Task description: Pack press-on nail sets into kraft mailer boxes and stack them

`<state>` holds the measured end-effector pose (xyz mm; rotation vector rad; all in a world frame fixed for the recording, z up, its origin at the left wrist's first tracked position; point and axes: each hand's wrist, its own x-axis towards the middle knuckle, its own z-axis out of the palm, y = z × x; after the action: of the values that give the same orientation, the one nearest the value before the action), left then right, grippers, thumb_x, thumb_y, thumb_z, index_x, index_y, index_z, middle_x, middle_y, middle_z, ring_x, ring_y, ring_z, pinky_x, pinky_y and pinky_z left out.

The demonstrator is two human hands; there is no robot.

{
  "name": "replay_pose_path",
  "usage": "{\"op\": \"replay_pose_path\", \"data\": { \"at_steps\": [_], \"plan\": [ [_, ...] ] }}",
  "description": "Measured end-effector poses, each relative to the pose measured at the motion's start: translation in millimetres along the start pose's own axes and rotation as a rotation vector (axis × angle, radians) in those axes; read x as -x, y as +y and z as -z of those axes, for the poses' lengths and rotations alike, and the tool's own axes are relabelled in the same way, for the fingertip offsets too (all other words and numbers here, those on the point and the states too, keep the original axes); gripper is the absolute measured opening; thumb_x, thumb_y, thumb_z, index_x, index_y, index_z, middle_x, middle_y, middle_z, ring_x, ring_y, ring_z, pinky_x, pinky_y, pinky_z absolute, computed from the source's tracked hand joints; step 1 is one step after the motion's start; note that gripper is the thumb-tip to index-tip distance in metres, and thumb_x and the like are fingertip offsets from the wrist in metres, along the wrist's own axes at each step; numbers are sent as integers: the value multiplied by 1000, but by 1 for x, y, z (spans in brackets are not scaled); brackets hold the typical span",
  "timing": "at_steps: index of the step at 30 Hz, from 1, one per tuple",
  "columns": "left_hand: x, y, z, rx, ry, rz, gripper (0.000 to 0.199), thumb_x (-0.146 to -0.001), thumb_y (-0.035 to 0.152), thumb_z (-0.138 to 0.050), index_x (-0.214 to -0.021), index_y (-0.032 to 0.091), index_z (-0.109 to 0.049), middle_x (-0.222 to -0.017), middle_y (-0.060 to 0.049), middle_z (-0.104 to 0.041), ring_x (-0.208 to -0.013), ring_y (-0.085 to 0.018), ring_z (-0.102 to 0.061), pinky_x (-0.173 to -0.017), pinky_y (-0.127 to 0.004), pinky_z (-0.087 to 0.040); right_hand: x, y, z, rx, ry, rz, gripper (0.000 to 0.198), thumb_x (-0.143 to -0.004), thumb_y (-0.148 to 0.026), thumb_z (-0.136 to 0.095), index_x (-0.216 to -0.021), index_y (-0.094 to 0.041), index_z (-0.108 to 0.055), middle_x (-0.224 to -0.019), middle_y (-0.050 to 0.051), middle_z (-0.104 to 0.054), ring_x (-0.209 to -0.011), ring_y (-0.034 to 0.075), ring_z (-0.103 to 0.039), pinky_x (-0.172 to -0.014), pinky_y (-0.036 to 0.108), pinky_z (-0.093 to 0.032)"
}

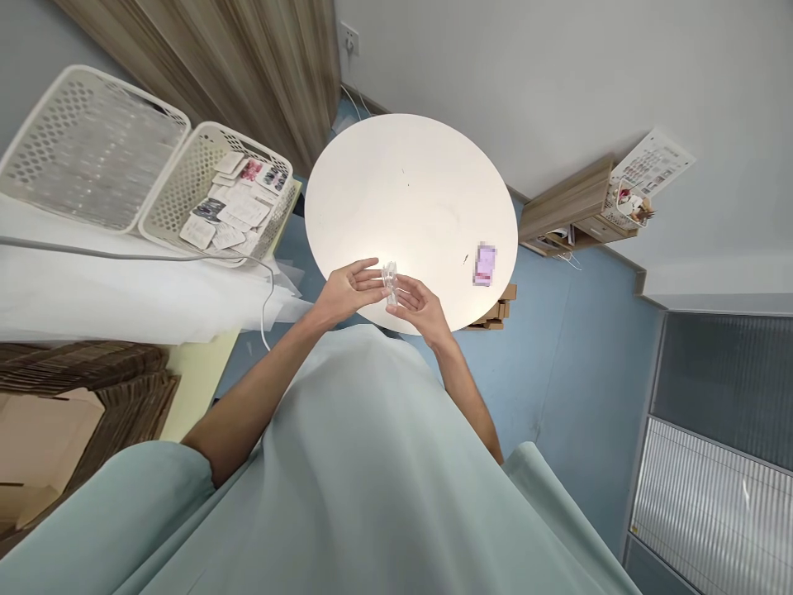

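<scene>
A small clear, shiny piece (390, 277), which looks like crumpled plastic, is held up between my two hands over the near edge of the round white table (409, 198). My left hand (347, 293) pinches it from the left, thumb and fingertips against its side. From the right, the thumb and bent fingers of my right hand (424, 310) close on the same piece. Its exact kind is too small to make out, and fingertips hide part of it.
A blurred purple phone-like thing (485, 264) lies on the table's right side. Two white baskets stand at left, one with clear packs (111, 153), one with cards (239, 207). Folded cardboard (80, 413) is stacked lower left. A wooden cabinet (573, 198) stands right.
</scene>
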<state>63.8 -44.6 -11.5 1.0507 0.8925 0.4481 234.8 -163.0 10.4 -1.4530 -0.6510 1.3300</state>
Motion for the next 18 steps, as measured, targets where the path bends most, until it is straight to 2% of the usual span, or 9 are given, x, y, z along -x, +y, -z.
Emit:
{"op": "replay_pose_path", "data": {
  "at_steps": [5,9,13,18],
  "plan": [
    [-4,-1,8,20,-19,28,107,-56,58,-105,-146,15,-67,-134,-23,-79,-129,-46,-74,-114,-63,-59,-2,8,1,-52,-16,-15,73,-71,-51,-102,-135,-31,-73,-140,6,-78,-138,28,-71,-129,53,-52],
    [-2,7,16,40,-61,80,113,-58,56,-106,-154,14,-62,-135,-25,-78,-131,-45,-73,-117,-63,-56,-4,9,4,-53,-42,-45,78,-71,-52,-102,-140,-30,-72,-144,7,-76,-143,29,-68,-132,52,-49],
    [-2,20,28,15,-111,115,110,-67,57,-102,-159,18,-59,-141,-24,-76,-136,-43,-71,-118,-60,-54,-8,6,5,-42,-66,-59,82,-71,-54,-102,-142,-29,-70,-145,8,-75,-145,31,-66,-133,53,-47],
    [-9,32,36,-32,-59,61,100,-79,53,-94,-164,19,-53,-150,-22,-71,-134,-39,-71,-112,-58,-57,-15,2,7,15,-76,-63,81,-68,-56,-102,-138,-30,-71,-144,8,-75,-143,30,-67,-134,52,-45]
  ]
}}
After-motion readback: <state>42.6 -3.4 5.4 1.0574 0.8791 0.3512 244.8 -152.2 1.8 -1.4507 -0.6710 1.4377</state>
